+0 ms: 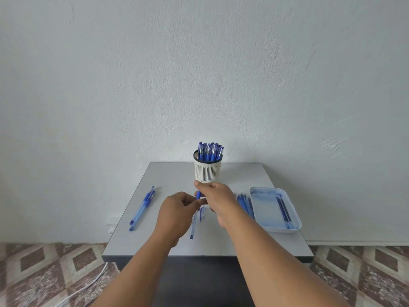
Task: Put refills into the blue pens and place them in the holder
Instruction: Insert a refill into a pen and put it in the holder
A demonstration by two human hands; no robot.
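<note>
- I see my two hands meeting over the middle of the table (168, 173), both raised a little above its top.
- My right hand (215, 199) has its fingers curled round a blue pen piece (198, 194); only a short blue stub shows at the thumb side.
- My left hand (177, 209) pinches at the same spot, fingertips touching the right hand's; what exactly it grips I cannot tell.
- Just below the hands a pen barrel (193, 227) and a small cap (201, 213) show against the table.
- Straight beyond the right hand stands the white slotted holder (207, 171), upright, with many blue pens (210, 150) in it.
- Well to the left of the left hand lie two blue pens (142, 208) side by side.
- To the right of the right hand, a bunch of refills (244, 203) lies beside a white tray (263, 209) that holds a couple more refills (283, 208).
</note>
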